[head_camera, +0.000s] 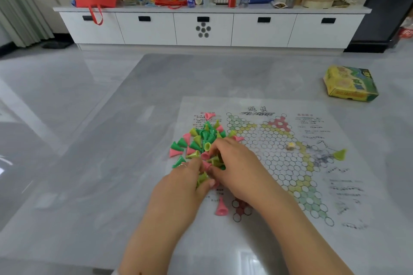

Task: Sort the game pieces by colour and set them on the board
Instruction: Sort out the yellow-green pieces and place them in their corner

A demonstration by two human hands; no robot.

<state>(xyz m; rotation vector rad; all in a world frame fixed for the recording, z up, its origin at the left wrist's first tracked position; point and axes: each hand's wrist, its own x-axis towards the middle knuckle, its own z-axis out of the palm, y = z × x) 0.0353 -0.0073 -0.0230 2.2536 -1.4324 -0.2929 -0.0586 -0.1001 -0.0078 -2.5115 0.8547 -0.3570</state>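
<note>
While both hands, left point(190, 178) gripping yellow-green cones point(202, 178), right point(234, 163) pinching into the mixed pile point(201, 140) beyond, sort colours, placing on the board point(290, 163) likely follows.

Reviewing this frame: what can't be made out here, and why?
- Head view: pieces under the left hand and right hand are hidden; a per-colour count of the pile is impossible.
- Right fingertips are buried in the pile, so its grip cannot be told.
- The printed text on the board is blurred.
- The small object on the grid is too small to identify.
- The box lettering is unreadable.
</note>
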